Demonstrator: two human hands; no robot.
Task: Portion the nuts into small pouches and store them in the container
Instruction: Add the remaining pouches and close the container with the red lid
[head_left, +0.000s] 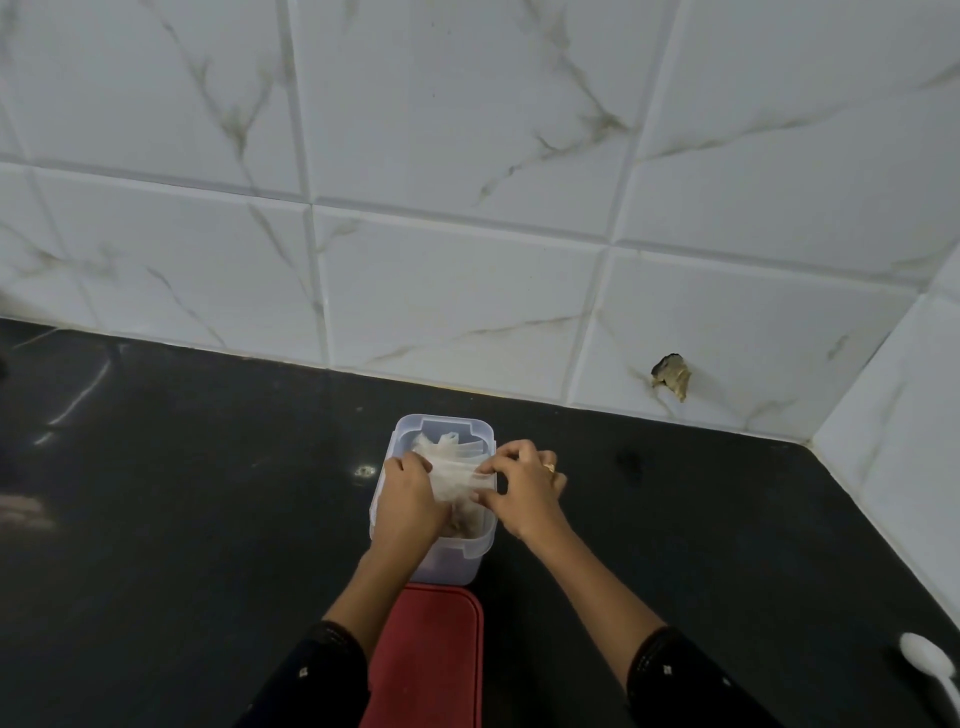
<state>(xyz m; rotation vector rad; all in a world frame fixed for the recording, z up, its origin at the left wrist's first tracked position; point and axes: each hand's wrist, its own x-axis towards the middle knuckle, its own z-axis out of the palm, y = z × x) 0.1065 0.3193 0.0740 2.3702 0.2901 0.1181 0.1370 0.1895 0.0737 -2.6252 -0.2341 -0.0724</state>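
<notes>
Two hands, left (408, 501) and right (531, 488), pinch a clear pouch (461, 479) in the open container (448, 566).

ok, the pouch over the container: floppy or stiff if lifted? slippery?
Likely floppy: the pouch is thin, creased film, stretched between the left hand and right hand. Probably light; its contents are hard to see. Possibly slick, being plastic film; both hands pinch its edges over the container.

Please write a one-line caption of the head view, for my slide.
Left hand and right hand hold a clear pouch in the open container; red lid lies nearby.
</notes>
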